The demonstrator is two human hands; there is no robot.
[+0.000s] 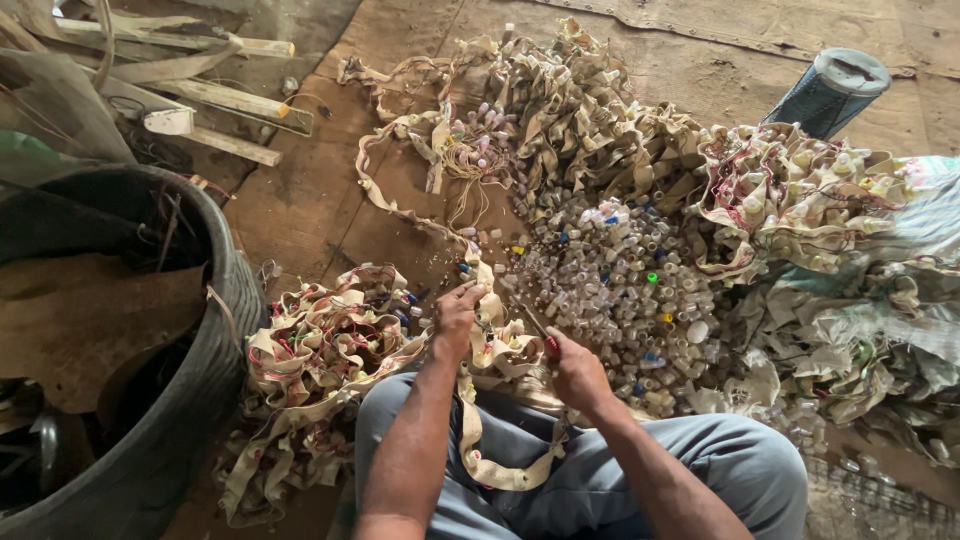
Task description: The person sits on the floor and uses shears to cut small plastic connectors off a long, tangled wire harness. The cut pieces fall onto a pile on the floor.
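I sit on the floor in grey trousers. My left hand pinches a beige fabric strap that runs down between my knees. My right hand is closed on a small tool with a red handle, held against the same strap. Just beyond my hands lies a heap of small clear vials with coloured caps. A tangled pile of strap with red and white bits sits left of my left hand.
More beige strap heaps lie at the back and right. A large dark tub stands at left, wooden sticks behind it. A blue-grey cylinder stands at back right. Crumpled sacks lie at right.
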